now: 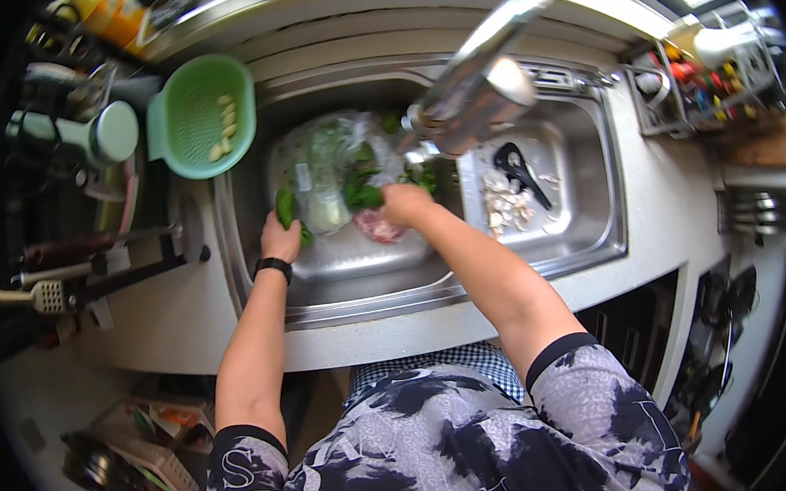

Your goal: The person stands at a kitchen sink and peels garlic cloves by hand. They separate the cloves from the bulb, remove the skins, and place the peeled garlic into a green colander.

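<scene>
My left hand (281,238) is in the left part of the large sink basin (360,269), closed around green vegetable pieces (284,209) that look like leaves or peppers. Toward the middle of that basin, my right hand (406,206) pinches at a bunch of dark leafy greens (362,192). Just below its fingers lies a pinkish piece, apparently packed raw meat (379,227). Between the hands rests a clear plastic bag (328,205) with a pale green vegetable inside. Blur hides the exact grip of the right fingers.
A chrome faucet (471,98) reaches over the basins. The smaller basin (575,159) contains a black-handled peeler (521,174) and pale peelings (507,209). Peeled garlic cloves (227,130) lie in a green colander (178,117) at left. A wire rack (709,88) of bottles stands right.
</scene>
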Tool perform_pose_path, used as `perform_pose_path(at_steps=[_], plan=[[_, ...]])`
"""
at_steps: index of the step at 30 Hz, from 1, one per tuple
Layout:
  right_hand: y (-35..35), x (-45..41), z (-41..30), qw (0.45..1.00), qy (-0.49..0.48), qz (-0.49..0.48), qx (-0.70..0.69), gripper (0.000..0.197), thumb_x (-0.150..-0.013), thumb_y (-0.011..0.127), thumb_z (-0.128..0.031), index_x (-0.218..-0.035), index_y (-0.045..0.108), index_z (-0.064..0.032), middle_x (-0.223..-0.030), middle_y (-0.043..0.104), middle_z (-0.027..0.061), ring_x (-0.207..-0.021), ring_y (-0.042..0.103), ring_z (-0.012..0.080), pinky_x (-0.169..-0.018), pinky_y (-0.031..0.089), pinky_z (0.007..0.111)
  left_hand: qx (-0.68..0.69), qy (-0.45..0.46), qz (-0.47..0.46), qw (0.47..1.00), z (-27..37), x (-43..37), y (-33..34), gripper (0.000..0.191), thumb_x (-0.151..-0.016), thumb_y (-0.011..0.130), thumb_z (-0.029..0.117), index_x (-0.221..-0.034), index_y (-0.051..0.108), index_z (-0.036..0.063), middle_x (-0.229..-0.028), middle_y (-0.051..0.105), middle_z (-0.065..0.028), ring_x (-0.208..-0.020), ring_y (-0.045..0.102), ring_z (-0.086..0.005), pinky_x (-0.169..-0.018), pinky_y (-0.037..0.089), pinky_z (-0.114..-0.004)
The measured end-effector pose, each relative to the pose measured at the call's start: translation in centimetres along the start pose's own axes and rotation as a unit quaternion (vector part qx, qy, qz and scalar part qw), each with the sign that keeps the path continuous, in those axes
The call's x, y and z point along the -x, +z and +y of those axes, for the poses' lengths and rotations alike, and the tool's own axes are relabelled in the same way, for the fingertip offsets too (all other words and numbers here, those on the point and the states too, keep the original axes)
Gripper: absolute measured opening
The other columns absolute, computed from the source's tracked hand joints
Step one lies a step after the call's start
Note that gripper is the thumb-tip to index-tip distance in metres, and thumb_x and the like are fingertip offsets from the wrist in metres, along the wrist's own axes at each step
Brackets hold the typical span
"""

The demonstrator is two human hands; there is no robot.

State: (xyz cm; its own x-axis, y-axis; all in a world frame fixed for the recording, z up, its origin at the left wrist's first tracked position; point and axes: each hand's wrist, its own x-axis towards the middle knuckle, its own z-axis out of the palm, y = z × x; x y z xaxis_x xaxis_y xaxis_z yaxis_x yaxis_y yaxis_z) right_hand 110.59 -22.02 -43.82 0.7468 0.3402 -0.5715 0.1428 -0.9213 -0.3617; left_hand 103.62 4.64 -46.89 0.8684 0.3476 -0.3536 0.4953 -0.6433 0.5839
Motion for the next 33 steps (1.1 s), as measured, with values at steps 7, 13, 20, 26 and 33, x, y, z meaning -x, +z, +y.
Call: perform_pose_path(at_steps=[7, 13, 20, 26, 33], plan=[[-7.6, 12.2, 6.4, 0.972, -0.013, 0.165, -0.169, 0.026, -0.084, 0.054, -0.03, -0.081, 0.067, -0.0083, -0.078, 0.066, 0.0139, -0.073, 0.063, 0.0323, -0.069, 0.05, 0.041, -0.005, 0.071, -0.011, 0.997, 3.3, 3.6, -0.6, 0.04, -0.083, 0.057, 0.015, -0.119, 0.05, -0.0004, -0.114, 0.057, -0.0175, -0.102, 0.057, -0.0286, -0.089, 0.045, -0.036], [-6.4, 15.1, 27.4, 0.944, 0.149, 0.27, -0.118, 0.022, -0.086, 0.048, -0.017, -0.09, 0.062, 0.0001, -0.093, 0.062, 0.0251, -0.092, 0.059, 0.0402, -0.081, 0.046, 0.047, 0.038, 0.236, -0.059, 0.969, 9.7, 11.5, -0.5, 0.021, -0.082, 0.057, 0.006, -0.103, 0.059, 0.0029, -0.09, 0.065, -0.0107, -0.087, 0.062, -0.0255, -0.076, 0.048, -0.035], [-7.4, 18.2, 25.5, 0.973, 0.065, 0.159, -0.153, 0.033, -0.08, 0.058, -0.025, -0.106, 0.064, -0.0064, -0.086, 0.066, 0.019, -0.086, 0.063, 0.0325, -0.08, 0.049, 0.038, 0.066, 0.353, -0.107, 0.927, 21.3, 20.7, 4.0, 0.011, -0.079, 0.054, 0.003, -0.087, 0.062, 0.0037, -0.083, 0.064, -0.0116, -0.08, 0.06, -0.0297, -0.072, 0.047, -0.038], [-9.2, 23.0, 25.0, 0.933, 0.007, 0.176, -0.314, 0.021, -0.09, 0.044, -0.011, -0.1, 0.06, -0.003, -0.076, 0.064, 0.0124, -0.073, 0.063, 0.027, -0.07, 0.049, 0.035, 0.081, 0.372, -0.17, 0.909, 27.6, 23.0, 9.9, 0.012, -0.08, 0.051, 0.001, -0.086, 0.061, 0.0024, -0.081, 0.062, -0.0123, -0.08, 0.06, -0.029, -0.072, 0.047, -0.038], [-11.8, 31.0, 26.7, 0.905, 0.065, 0.217, -0.361, 0.021, -0.092, 0.049, -0.014, -0.103, 0.062, -0.0021, -0.08, 0.066, 0.016, -0.064, 0.064, 0.0228, -0.064, 0.05, 0.033, 0.047, 0.422, -0.174, 0.889, 30.6, 22.9, 14.0, 0.013, -0.081, 0.053, 0.008, -0.09, 0.062, 0.0032, -0.083, 0.063, -0.0142, -0.082, 0.06, -0.033, -0.072, 0.049, -0.04]])
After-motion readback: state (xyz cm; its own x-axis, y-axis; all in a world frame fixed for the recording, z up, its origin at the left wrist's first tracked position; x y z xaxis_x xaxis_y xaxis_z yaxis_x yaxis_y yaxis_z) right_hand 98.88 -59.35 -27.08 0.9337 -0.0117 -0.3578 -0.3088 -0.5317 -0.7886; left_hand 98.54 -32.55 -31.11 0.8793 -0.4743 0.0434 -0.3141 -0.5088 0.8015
